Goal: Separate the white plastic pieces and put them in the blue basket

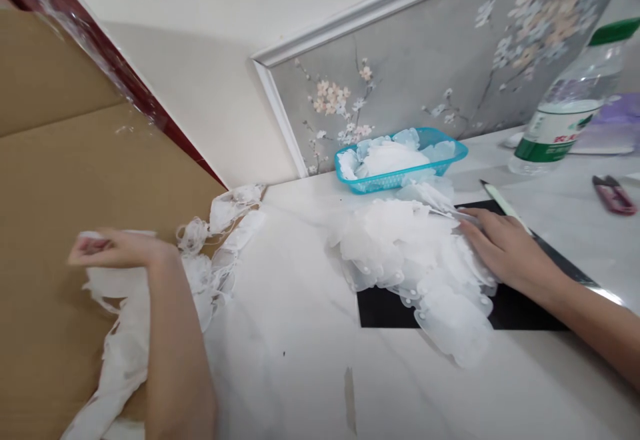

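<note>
A heap of thin, frosted white pieces (400, 240) with small round studs along their edges lies on a black mat (385, 310). My right hand (505, 250) rests at the heap's right side, its thumb and fingers closed around the edge of a few of these pieces. At the left, my left hand (113, 249) is raised over the cardboard box, its fingers curled and slightly blurred. White cloth-like material (120, 283) shows just behind and below it; whether the fingers grip any of it is unclear.
A blue plastic basket (355, 183) of similar pieces stands by the wall. White stringy bundles (200, 273) hang over the edge of the cardboard box (50, 193). To the right are a pale green pencil (503, 201), a water bottle (557, 127) and pink-handled snips (616, 197).
</note>
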The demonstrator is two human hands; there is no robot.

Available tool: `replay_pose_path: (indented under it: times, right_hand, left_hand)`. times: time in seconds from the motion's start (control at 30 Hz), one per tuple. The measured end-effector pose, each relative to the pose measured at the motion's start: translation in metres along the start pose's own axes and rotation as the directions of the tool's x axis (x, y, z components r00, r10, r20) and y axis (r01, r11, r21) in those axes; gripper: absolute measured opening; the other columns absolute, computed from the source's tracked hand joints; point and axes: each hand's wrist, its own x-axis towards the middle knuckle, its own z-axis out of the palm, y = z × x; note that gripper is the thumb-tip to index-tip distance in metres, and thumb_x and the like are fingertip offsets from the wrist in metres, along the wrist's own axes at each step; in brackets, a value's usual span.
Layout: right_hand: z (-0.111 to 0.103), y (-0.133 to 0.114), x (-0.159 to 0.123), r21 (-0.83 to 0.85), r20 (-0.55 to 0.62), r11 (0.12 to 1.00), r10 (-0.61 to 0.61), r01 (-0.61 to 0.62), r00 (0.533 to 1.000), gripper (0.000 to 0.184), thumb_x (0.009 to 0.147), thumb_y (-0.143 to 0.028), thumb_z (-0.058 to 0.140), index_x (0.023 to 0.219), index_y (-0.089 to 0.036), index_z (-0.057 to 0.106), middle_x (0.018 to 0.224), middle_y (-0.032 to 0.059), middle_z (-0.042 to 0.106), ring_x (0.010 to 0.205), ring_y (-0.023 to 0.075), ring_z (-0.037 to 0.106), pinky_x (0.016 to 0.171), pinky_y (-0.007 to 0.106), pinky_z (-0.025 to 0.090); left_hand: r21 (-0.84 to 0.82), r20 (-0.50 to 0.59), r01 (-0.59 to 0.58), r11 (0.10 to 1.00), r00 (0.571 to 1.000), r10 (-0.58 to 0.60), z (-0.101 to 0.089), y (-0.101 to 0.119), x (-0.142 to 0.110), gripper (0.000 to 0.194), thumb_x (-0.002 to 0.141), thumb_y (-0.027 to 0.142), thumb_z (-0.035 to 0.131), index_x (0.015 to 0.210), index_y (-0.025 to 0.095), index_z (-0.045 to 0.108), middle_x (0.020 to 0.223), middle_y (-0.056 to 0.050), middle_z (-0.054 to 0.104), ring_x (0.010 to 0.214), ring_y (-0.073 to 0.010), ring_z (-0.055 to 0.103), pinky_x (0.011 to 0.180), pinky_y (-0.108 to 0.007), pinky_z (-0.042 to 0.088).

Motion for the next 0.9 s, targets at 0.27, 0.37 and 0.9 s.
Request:
replay_pose_path:
  times: [0.27, 0.37, 0.9]
  right_hand:
    - [-0.001, -0.004, -0.001, 0.028, -0.003, 1.0, 0.011, -0.011, 1.0, 0.054, 0.089, -0.049, 0.025, 0.121, -0.015, 0.052, 0.121, 0.0106, 0.061, 0.114, 0.0316, 0.052, 0.101, 0.046, 0.038]
    - [0.001, -0.003, -0.001, 0.025, 0.002, 0.999, 0.034, -0.034, 0.999, 0.055, 0.089, -0.051, 0.025, 0.121, -0.016, 0.052, 0.122, 0.0092, 0.061, 0.113, 0.0321, 0.051, 0.101, 0.046, 0.038]
    - [-0.003, -0.004, -0.001, 0.028, 0.002, 0.999, 0.035, -0.035, 0.999, 0.052, 0.087, -0.051, 0.028, 0.118, -0.018, 0.053, 0.12, 0.009, 0.062, 0.109, 0.0321, 0.053, 0.098, 0.047, 0.04]
  left_hand:
    - [0.108, 0.677, -0.427, 0.898, 0.693, 0.248, 0.034, -0.059, -0.066, 0.046, 0.072, 0.012, 0.056, 0.118, 0.016, 0.05, 0.135, -0.012, 0.05, 0.127, -0.0284, 0.042, 0.111, -0.048, 0.02]
    - [0.174, 0.802, -0.42, 0.891, 0.586, 0.12, 0.05, -0.075, -0.066, 0.044, 0.073, 0.021, 0.06, 0.116, 0.011, 0.055, 0.115, -0.02, 0.062, 0.109, -0.0347, 0.056, 0.097, -0.048, 0.038]
    - [0.058, 0.325, -0.037, 0.998, 0.946, 0.016, 0.061, -0.045, -0.009, 0.008, 0.083, 0.01, 0.047, 0.091, 0.012, 0.048, 0.085, -0.002, 0.051, 0.082, -0.0134, 0.053, 0.081, -0.032, 0.045]
